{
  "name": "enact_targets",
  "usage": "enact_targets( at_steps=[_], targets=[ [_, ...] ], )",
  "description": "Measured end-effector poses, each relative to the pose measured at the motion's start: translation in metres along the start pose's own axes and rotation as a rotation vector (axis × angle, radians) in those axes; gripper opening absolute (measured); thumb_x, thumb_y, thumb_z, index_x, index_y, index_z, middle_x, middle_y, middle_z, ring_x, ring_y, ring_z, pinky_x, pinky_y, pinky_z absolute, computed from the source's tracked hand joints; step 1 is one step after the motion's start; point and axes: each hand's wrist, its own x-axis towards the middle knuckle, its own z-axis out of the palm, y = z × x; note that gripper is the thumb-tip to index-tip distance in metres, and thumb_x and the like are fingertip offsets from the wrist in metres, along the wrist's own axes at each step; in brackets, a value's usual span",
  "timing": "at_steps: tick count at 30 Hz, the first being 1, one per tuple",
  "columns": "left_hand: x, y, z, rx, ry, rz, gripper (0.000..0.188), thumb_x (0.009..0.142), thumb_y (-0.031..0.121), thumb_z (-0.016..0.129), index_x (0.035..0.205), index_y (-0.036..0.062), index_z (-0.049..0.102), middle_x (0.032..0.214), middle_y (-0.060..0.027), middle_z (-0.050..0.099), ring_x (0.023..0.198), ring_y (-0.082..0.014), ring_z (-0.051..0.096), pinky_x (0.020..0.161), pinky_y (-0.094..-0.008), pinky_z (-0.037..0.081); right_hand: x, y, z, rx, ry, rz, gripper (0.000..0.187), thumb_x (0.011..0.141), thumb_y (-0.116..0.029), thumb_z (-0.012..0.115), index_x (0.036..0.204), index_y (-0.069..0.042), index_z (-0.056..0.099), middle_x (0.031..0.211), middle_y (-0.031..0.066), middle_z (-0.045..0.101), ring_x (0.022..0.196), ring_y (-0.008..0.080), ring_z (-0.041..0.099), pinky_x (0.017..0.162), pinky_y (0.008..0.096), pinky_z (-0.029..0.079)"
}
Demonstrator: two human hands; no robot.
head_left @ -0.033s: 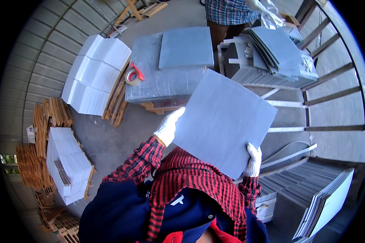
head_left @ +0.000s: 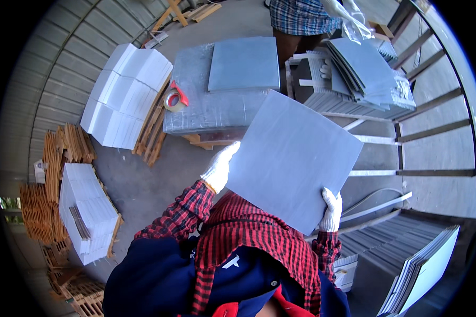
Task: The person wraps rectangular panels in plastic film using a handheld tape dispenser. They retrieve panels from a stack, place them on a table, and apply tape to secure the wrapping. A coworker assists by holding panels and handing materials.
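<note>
A large square grey tile (head_left: 296, 161) is held tilted in front of my body, its plain face toward me. My left hand (head_left: 222, 165), in a white knit glove, grips the tile's left edge near its left corner. At the lower right edge, my gloved right hand (head_left: 331, 208) is closed round the tile, with the thumb on its face. The fingers behind the tile are hidden. Beyond the tile's upper left edge, another grey tile (head_left: 243, 63) lies flat on a plastic-wrapped stack (head_left: 195, 113).
A red tape dispenser (head_left: 176, 98) rests on the wrapped stack. Behind right are piled grey tiles (head_left: 365, 68), with a person (head_left: 304, 18) standing close by. White stacks (head_left: 124, 95) and wooden pallets (head_left: 39, 211) stand left. More tiles (head_left: 391, 253) lean in rows at right, below metal rails (head_left: 433, 173).
</note>
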Motion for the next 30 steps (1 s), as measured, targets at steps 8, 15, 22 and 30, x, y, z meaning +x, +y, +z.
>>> enact_targets(
  at_steps=[8,15,22,30],
  targets=[
    [0.029,0.0,-0.004,-0.183,0.201,0.218,0.042,0.101,0.03,0.057,0.129,-0.0006,0.059,0.128,-0.0056,0.061,0.12,-0.015,0.052,0.109,-0.0309,0.035,0.061,-0.062,0.032,-0.281,-0.225,0.041,0.046,0.084,-0.012,0.075,0.123,0.003,0.059,0.112,0.0091,0.067,0.101,0.0188,0.062,0.092,0.0347,0.048],
    [0.053,0.007,-0.02,-0.183,0.29,0.189,0.04,0.098,0.033,0.062,0.123,0.0033,0.063,0.121,-0.0027,0.063,0.116,-0.0134,0.052,0.105,-0.0317,0.036,0.105,-0.053,0.082,-0.318,-0.158,0.068,0.044,0.092,-0.026,0.067,0.127,0.0,0.059,0.117,0.0084,0.064,0.105,0.0177,0.058,0.094,0.0341,0.045],
    [0.067,0.01,-0.045,0.08,0.423,0.033,0.04,0.091,0.042,0.068,0.11,0.0075,0.063,0.108,-0.0007,0.059,0.107,-0.0125,0.048,0.099,-0.0347,0.036,0.148,-0.02,0.091,-0.426,-0.095,0.164,0.046,0.095,-0.031,0.063,0.13,0.0,0.059,0.118,0.0068,0.064,0.107,0.017,0.057,0.095,0.032,0.044],
    [0.06,-0.024,-0.09,0.11,0.492,-0.109,0.044,0.092,0.042,0.067,0.113,0.0047,0.062,0.112,-0.0031,0.059,0.108,-0.0138,0.049,0.098,-0.0348,0.037,0.166,0.005,0.118,-0.513,-0.142,0.439,0.053,0.096,-0.035,0.062,0.134,0.001,0.057,0.13,0.0071,0.06,0.118,0.0172,0.052,0.105,0.032,0.036]
  ],
)
